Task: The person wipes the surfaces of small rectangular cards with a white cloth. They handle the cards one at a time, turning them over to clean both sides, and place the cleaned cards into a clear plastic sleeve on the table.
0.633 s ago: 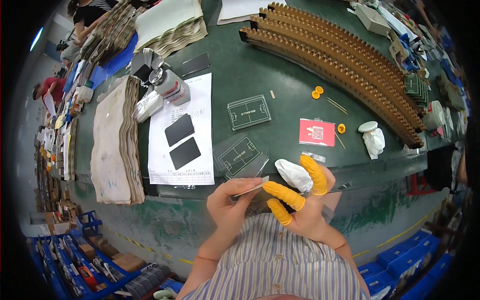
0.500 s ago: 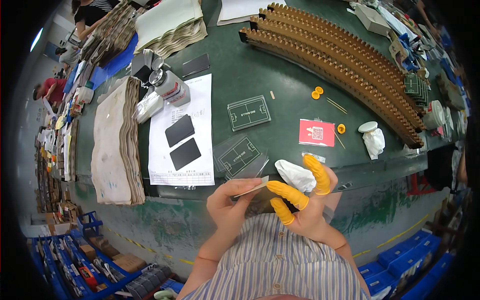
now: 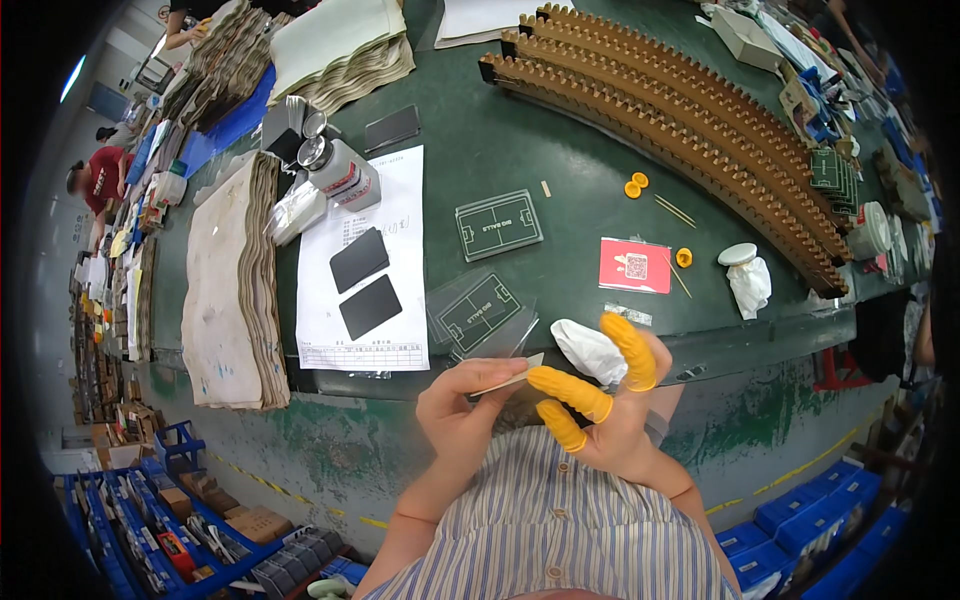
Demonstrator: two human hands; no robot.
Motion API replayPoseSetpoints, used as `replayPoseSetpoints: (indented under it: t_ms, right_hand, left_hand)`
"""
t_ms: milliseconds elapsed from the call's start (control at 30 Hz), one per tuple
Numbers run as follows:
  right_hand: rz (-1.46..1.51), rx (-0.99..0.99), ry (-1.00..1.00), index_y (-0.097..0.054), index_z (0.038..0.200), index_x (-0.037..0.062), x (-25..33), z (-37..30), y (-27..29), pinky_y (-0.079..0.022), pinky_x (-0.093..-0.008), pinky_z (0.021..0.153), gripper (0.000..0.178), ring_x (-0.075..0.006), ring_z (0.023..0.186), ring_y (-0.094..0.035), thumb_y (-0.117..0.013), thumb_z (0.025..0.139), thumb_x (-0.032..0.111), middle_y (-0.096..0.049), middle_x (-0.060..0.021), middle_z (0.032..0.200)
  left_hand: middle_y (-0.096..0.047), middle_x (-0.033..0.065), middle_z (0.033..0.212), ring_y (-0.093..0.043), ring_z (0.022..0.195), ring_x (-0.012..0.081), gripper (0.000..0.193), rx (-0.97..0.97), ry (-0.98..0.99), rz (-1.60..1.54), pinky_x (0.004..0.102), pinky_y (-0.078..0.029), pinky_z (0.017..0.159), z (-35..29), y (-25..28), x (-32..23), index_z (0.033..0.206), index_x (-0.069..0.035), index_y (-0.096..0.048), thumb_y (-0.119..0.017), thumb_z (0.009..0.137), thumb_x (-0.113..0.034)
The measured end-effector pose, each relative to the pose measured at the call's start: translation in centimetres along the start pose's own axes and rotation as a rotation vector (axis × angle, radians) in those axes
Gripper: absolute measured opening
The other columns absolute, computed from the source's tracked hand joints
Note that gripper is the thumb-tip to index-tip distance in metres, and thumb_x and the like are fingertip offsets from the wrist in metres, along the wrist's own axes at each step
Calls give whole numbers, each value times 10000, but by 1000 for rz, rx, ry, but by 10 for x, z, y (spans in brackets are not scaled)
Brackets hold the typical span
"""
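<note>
right now the left hand (image 3: 462,415) pinches a thin pale card (image 3: 508,380) by its near end, its long axis running rightward toward the right hand (image 3: 610,410). that hand, with yellow finger cots (image 3: 570,392), closes on the card's far end and grips a white cloth (image 3: 590,350). just beyond both, a clear sleeve (image 3: 480,315) lies on the bench (image 3: 560,170).
</note>
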State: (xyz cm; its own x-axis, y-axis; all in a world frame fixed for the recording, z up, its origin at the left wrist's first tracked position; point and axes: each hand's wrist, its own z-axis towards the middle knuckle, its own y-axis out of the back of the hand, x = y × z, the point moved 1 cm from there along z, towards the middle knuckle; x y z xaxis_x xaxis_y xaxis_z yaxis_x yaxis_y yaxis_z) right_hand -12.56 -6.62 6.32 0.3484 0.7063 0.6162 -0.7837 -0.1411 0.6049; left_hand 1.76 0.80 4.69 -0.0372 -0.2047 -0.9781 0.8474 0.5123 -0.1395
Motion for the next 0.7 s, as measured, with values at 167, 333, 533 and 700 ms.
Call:
replayPoseSetpoints:
  t_ms: [167,333,533,700]
  right_hand:
    - [12,-38,-29,-700,1020,221,1,0,0,-329,-372,921,334,-304,1106,-319,-727,687,212,-417,-107,1274]
    - [-52,-17,9,-694,1020,252,0,0,-1,-330,-375,904,333,-297,1101,-324,-730,690,223,-426,-88,1261]
    - [-137,-33,51,-697,998,272,1,0,-2,-325,-371,893,296,-287,1102,-330,-725,706,235,-447,-72,1228]
    - [-167,-29,58,-698,1001,277,0,0,-3,-323,-364,892,303,-284,1111,-326,-728,700,249,-443,-70,1247]
  left_hand:
    - [-673,150,960,-644,931,236,154,-14,-10,16,314,-503,827,-1,2,3,882,-8,-602,-626,784,108]
    - [-674,143,964,-643,932,232,152,-10,-4,15,309,-498,826,1,1,1,881,-5,-616,-634,777,105]
    - [-677,125,968,-640,926,223,171,-13,-47,84,302,-491,820,1,2,1,889,-6,-634,-643,762,108]
    - [-679,124,962,-642,918,225,183,-4,-77,159,297,-486,812,2,3,0,889,-9,-644,-653,748,107]
